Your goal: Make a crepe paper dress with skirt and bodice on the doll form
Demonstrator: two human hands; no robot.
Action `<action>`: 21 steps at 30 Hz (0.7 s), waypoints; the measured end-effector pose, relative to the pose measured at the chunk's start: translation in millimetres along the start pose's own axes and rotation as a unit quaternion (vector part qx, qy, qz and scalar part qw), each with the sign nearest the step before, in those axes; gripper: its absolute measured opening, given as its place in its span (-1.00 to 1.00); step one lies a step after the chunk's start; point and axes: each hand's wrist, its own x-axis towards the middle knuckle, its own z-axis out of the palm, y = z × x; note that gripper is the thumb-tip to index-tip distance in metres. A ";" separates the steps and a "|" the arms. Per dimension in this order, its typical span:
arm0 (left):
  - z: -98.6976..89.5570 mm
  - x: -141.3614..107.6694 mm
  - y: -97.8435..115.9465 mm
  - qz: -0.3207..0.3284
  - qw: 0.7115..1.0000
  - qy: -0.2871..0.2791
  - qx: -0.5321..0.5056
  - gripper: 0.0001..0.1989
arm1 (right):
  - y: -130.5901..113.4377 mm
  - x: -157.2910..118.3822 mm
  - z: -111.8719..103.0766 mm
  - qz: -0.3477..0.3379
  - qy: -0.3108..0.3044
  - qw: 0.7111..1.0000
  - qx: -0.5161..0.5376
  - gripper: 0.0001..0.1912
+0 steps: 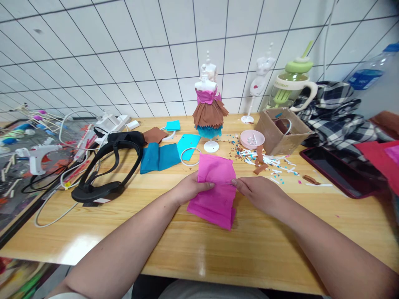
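In the head view, the left hand (pixel 195 187) pinches the pink sheet (pixel 216 189) at its left side, thumb on top; the right hand (pixel 257 189) grips its right edge. The hands are apart, the sheet spanning them above the wooden table (pixel 199 257). Beyond it stands the mannequin (pixel 208 106) in a pink, brown and blue dress, with a white ring (pixel 181 158) nearby.

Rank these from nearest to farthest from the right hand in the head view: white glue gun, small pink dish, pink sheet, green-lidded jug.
1. Pink sheet: right at the fingertips of the right hand.
2. Small pink dish: on the table beyond that hand.
3. Green-lidded jug: farther back, right side.
4. White glue gun: far left.
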 end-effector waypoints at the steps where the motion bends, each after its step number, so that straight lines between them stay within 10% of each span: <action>1: 0.1 0.0 0.1 0.000 1.000 -0.002 -0.001 -0.68 | -0.2 0.1 0.4 -0.002 0.002 1.000 0.001 -0.44; 21: 4.1 -2.6 2.7 -0.005 1.000 -0.005 0.017 -0.62 | -0.9 2.8 7.4 -0.005 0.008 1.000 0.000 -0.44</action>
